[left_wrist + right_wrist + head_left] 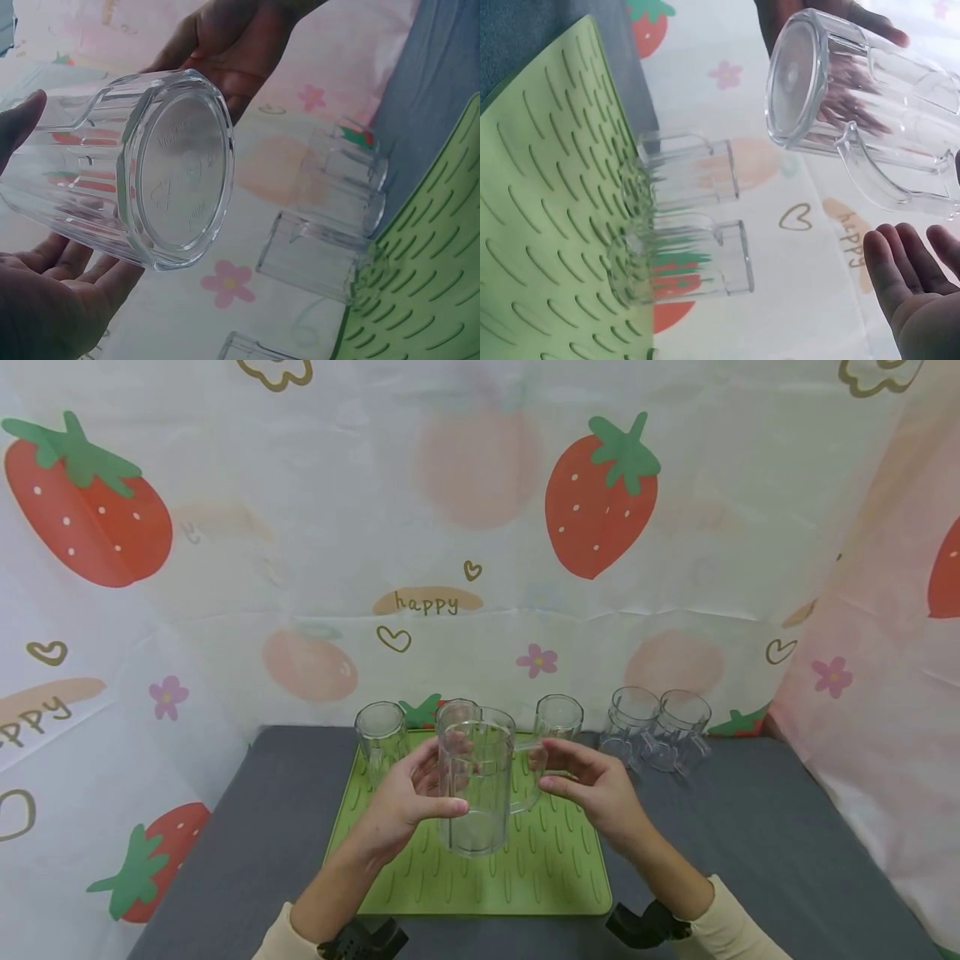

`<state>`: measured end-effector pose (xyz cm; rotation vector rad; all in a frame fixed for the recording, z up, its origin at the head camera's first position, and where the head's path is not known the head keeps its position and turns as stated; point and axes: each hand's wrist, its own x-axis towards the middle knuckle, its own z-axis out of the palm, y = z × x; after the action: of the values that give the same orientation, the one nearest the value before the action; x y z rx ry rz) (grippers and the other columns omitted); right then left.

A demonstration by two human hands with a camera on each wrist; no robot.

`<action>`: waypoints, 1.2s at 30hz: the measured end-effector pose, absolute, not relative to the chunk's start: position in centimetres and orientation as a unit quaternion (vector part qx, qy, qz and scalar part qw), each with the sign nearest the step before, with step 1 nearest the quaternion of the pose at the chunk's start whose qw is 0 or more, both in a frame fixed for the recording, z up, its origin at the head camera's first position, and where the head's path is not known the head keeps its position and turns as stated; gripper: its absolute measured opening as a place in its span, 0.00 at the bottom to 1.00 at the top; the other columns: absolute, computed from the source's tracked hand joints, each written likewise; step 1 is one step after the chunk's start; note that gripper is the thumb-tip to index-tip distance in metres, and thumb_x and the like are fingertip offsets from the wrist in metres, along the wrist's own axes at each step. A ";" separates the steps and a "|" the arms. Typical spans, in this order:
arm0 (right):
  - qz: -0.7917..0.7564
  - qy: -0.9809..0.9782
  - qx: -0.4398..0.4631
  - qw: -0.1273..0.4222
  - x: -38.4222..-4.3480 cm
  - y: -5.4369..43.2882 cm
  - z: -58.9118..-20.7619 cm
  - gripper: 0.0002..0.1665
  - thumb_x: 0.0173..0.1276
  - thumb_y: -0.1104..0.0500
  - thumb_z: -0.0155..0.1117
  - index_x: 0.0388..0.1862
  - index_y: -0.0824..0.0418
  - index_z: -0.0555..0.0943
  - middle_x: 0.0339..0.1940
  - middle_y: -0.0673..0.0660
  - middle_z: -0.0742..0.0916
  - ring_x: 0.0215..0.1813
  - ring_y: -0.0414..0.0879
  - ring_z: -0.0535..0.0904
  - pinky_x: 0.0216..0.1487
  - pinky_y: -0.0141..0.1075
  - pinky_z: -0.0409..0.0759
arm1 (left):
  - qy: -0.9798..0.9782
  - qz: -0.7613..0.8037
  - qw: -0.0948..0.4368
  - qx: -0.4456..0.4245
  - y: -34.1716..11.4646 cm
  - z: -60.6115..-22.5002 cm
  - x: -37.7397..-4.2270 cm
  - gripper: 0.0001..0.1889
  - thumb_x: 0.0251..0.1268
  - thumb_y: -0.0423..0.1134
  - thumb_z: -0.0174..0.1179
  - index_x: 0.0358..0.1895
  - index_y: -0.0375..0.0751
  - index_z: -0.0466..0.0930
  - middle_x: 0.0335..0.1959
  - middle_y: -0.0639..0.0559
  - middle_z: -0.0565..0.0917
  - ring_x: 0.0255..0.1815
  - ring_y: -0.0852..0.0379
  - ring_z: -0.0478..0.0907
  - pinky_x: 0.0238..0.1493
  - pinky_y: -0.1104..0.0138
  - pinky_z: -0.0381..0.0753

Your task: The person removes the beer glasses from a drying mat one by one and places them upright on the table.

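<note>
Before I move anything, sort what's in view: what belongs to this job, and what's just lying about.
Probably the job's:
clear handled mug, in the left grip
green ridged mat below
three similar mugs on it
two more mugs beside it

Probably just surroundings:
grey tabletop
strawberry-print backdrop

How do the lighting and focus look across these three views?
Head view: soft, fairly even light, with the clear mug blending into what lies behind it. Left wrist view: dimmer, the left hand in shadow, lettering on the mug's base too faint to read fully. Right wrist view: bright at upper right, the right hand shaded.
</note>
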<state>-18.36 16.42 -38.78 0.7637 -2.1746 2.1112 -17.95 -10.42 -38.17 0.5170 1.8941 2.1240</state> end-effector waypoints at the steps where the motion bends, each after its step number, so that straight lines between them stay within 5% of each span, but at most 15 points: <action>1: 0.680 -0.691 0.247 0.006 -18.4 16.4 -38.9 0.31 0.64 0.66 0.67 0.64 0.75 0.71 0.49 0.40 0.86 0.52 0.35 0.83 0.49 0.29 0.83 | 0.649 0.729 0.124 0.178 -10.4 -38.2 -17.9 0.46 0.51 0.29 0.71 0.75 0.39 0.56 0.74 0.38 0.63 0.73 0.43 0.65 0.65 0.61 0.75; 8: 0.711 -0.655 0.254 -0.005 -18.5 16.2 -39.4 0.23 0.65 0.67 0.65 0.59 0.60 0.80 0.48 0.44 0.88 0.51 0.38 0.84 0.49 0.31 0.84 | 0.648 0.730 0.126 0.177 -10.5 -38.2 -17.8 0.47 0.49 0.28 0.72 0.75 0.43 0.57 0.75 0.43 0.63 0.77 0.45 0.59 0.68 0.66 0.70; 17: 0.737 -0.616 0.278 -0.026 -18.5 16.2 -39.7 0.22 0.66 0.69 0.63 0.58 0.56 0.81 0.45 0.46 0.89 0.48 0.38 0.86 0.50 0.32 0.84 | 0.640 0.733 0.122 0.194 -10.3 -38.4 -17.7 0.46 0.50 0.25 0.70 0.74 0.40 0.58 0.74 0.40 0.63 0.74 0.47 0.63 0.63 0.73 0.73; 36: 0.719 -0.633 0.288 -0.013 -18.5 16.3 -39.2 0.17 0.65 0.71 0.63 0.54 0.72 0.80 0.41 0.47 0.90 0.44 0.38 0.87 0.47 0.33 0.85 | 0.637 0.729 0.126 0.217 -10.4 -38.7 -17.8 0.45 0.51 0.26 0.70 0.74 0.41 0.58 0.71 0.39 0.67 0.72 0.49 0.66 0.64 0.74 0.71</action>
<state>-18.51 16.34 -39.18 0.9121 -2.0051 2.2767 -17.81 -10.39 -38.66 0.6308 1.8540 2.1236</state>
